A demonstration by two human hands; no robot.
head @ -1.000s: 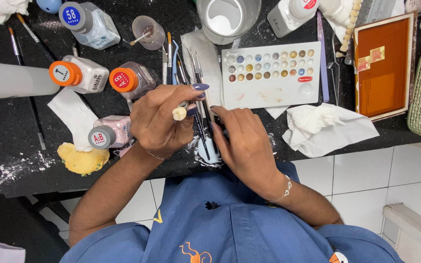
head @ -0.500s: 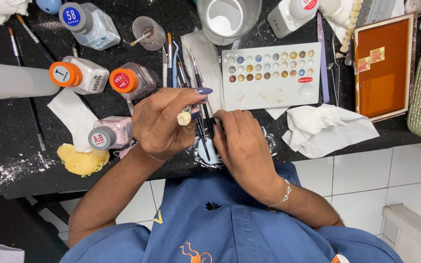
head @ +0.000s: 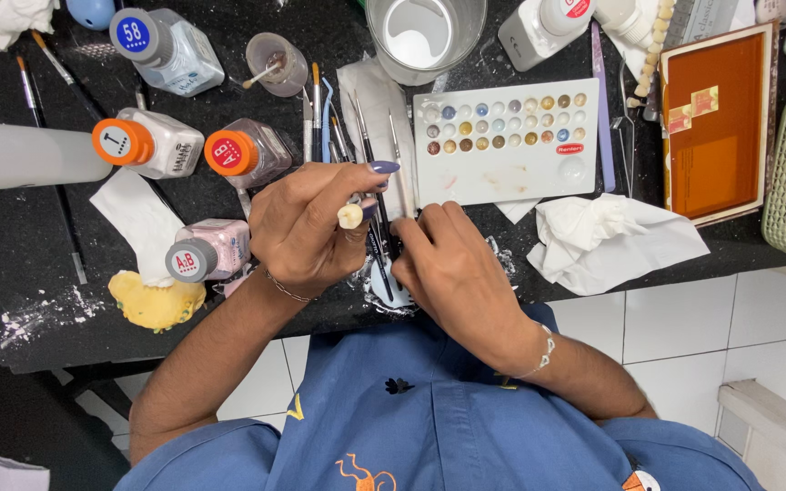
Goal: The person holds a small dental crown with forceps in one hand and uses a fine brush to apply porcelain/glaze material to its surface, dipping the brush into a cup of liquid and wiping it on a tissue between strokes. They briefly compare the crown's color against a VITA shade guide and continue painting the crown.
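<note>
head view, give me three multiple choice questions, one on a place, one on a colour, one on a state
1. Where does the crumpled white tissue lie?
A. in the orange tray
B. on the black counter, right of the hands
C. under the yellow sponge

2. What colour is the cap of the pink bottle?
A. grey
B. orange
C. blue

3. What is the left hand doing?
A. lying flat and empty
B. lifting a bottle
C. pinching a small cream piece

Answers: 1 B, it sits on the counter beside the right hand, which holds a thin brush; 2 A, its round cap is grey; 3 C, the piece sits between thumb and fingertip.
</note>
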